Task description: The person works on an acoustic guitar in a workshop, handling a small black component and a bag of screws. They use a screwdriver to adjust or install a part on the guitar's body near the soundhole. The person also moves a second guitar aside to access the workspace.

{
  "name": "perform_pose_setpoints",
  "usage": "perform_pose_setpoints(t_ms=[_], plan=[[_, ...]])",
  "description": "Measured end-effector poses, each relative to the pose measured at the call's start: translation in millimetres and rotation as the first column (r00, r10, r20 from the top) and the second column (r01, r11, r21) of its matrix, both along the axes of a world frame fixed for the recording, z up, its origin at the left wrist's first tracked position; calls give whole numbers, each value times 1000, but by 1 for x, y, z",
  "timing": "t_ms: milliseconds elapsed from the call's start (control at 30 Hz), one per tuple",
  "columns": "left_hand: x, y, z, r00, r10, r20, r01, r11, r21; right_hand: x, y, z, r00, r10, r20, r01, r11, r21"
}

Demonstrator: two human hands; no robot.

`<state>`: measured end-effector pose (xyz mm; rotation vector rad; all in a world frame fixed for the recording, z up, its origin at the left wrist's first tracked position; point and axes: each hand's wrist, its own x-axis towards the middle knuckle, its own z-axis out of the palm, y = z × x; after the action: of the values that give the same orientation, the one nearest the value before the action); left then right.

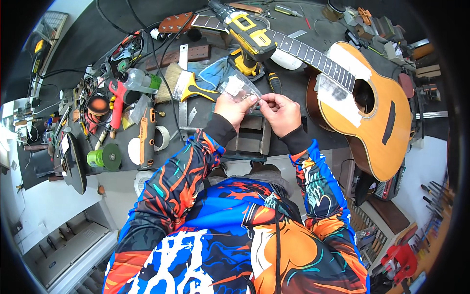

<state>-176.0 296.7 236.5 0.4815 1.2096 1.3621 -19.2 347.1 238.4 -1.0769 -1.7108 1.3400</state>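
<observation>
Left hand grip pinching clear bag, probably to steady it; right hand pinched closed at its edge, can't tell on what.

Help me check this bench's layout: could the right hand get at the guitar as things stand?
Probably yes: the guitar lies close on the right hand's side, with nothing tall between them. That hand is at the clear plastic bag, though, so it may need to leave that first.

Lettering stands on the yellow drill, on the orange tool to the drill's lower left, and on the sweatshirt below it.
</observation>
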Motion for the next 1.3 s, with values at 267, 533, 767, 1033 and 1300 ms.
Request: perform_pose_setpoints(t_ms=[267,533,767,1033,1300], plan=[[-3,-5,10,989,3,147,-15,997,81,-8,0,11,999,2,-35,-5,995,-96],[-15,-11,27,896,-106,431,22,980,195,-7,-9,55,994,34,-106,-45,994,-98],[-19,-21,56,906,-159,392,70,970,232,-11,-19,80,999,19,-48,-17,998,56],[-27,-30,64,919,-130,371,43,971,233,-23,-30,88,995,30,-93,-16,988,155],[-33,-36,69,931,-158,329,90,973,214,-24,-32,92,996,70,-50,-50,944,325]])
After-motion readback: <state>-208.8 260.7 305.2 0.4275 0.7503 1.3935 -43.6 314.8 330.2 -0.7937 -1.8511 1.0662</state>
